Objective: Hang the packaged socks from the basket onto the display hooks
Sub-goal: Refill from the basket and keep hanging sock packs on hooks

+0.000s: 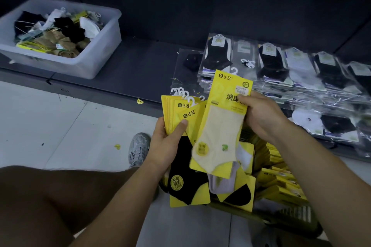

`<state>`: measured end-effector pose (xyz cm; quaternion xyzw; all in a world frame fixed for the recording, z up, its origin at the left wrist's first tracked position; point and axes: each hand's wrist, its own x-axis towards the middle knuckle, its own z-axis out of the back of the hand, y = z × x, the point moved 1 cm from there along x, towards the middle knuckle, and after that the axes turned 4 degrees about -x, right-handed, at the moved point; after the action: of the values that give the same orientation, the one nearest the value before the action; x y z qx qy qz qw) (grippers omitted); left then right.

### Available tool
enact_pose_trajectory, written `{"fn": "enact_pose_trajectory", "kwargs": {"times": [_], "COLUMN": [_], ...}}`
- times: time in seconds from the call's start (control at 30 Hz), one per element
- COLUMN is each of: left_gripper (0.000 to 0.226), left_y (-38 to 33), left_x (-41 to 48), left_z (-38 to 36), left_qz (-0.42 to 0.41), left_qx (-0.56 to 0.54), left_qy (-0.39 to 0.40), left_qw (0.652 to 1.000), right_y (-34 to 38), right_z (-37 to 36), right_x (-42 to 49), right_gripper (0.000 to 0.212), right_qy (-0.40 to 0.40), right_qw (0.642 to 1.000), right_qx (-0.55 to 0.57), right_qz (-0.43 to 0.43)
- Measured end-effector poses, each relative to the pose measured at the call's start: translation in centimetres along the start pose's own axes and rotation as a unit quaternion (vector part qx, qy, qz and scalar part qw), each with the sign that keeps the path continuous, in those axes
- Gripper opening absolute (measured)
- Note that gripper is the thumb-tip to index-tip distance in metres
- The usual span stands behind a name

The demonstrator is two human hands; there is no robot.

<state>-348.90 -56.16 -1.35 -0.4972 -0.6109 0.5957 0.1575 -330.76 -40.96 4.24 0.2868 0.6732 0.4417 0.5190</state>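
The left hand [164, 146] grips a fanned stack of yellow sock packs [181, 111], thumb pressed on the front card and fingers curled behind. Their white hanger hooks stick up at the top, and a black sock shows on the front pack. The right hand [261, 116] pinches 1 single pack [220, 126] by its upper right edge. This pack holds a cream sock, tilts slightly right, and overlaps the stack's right side. Below both hands, near and right, the dark basket [299, 226] sits on the floor [60, 126], with more yellow packs [281, 186] standing in it. On the low dark shelf [140, 62], piles of clear-bagged socks [281, 66] lie to the right. A translucent bin [100, 54] of loose socks sits far left. A grey shoe [139, 148] rests on the floor left of the hands.
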Motion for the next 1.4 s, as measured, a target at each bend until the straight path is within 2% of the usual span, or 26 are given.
{"fn": "enact_pose_trajectory", "kwargs": {"times": [0.07, 0.13, 0.2, 0.27, 0.37, 0.43, 0.57, 0.7, 0.83, 0.97, 1.03, 1.13, 1.2, 1.33, 1.4], "left_gripper": [0.019, 0.022, 0.024, 0.025, 0.022, 0.017, 0.02, 0.024, 0.024, 0.02, 0.035, 0.066, 0.069, 0.074, 0.077], "left_y": [0.0, -0.2, -0.4, -0.6, -0.9, -0.8, -0.2, 0.1, -0.1, -0.4, -0.6, -0.9, -1.0, -1.6, -3.1], "left_x": [0.1, 0.2, 0.3, 0.3, 0.2, 0.1, 0.3, 0.5, 0.7, 0.5, 0.0, -0.7, -0.8, -0.8, -0.7], "left_z": [0.1, 0.2, 0.1, -0.1, -0.3, -0.2, 0.0, 0.2, 0.2, 0.0, -0.3, -0.8, -1.2, -1.9, -2.1], "left_qz": [-0.002, 0.0, 0.006, 0.012, 0.016, -0.001, -0.008, -0.002, -0.048, -0.061, -0.043, -0.013, 0.003, -0.015, -0.042], "left_qx": [-0.006, -0.011, -0.011, -0.011, -0.006, 0.017, 0.003, 0.004, 0.092, 0.116, 0.095, 0.035, -0.011, 0.004, -0.002], "left_qy": [-0.01, -0.008, -0.003, -0.001, 0.005, 0.001, -0.018, -0.026, -0.027, -0.034, -0.041, -0.019, 0.006, 0.047, 0.057], "left_qw": [1.0, 1.0, 1.0, 1.0, 1.0, 1.0, 1.0, 1.0, 0.994, 0.991, 0.994, 0.999, 1.0, 0.999, 0.998], "right_y": [0.2, -0.4, -1.5, -2.7, -4.0, -4.2, -2.9, -1.7, -0.7, -0.6, -1.3, -2.4, -2.8, -2.3, -0.6], "right_z": [0.4, 0.3, -0.2, -1.0, -1.8, -1.9, -1.5, -2.1, -2.6, -3.5, -4.3, -5.0, -5.4, -6.1, -6.0], "right_x": [-0.2, -0.4, -0.4, -0.6, -0.9, -1.2, -1.2, -1.3, -1.7, -2.2, -2.7, -3.2, -3.4, -3.8, -3.6], "right_gripper": [0.025, 0.025, 0.019, 0.018, 0.021, 0.023, 0.011, 0.008, 0.007, 0.005, 0.007, 0.011, 0.013, 0.021, 0.019], "right_qy": [0.055, 0.091, 0.094, 0.087, 0.064, 0.076, 0.038, 0.013, 0.047, 0.041, 0.041, -0.01, -0.051, -0.071, -0.061], "right_qw": [0.998, 0.987, 0.967, 0.954, 0.967, 0.967, 0.96, 0.987, 0.99, 0.996, 0.995, 0.982, 0.972, 0.981, 0.988], "right_qx": [-0.027, -0.133, -0.236, -0.286, -0.243, -0.231, -0.25, -0.138, -0.129, -0.078, -0.083, -0.168, -0.195, -0.123, -0.064], "right_qz": [-0.006, -0.008, -0.007, 0.002, 0.041, 0.069, 0.117, 0.074, 0.033, 0.015, 0.024, 0.089, 0.121, 0.13, 0.126]}}
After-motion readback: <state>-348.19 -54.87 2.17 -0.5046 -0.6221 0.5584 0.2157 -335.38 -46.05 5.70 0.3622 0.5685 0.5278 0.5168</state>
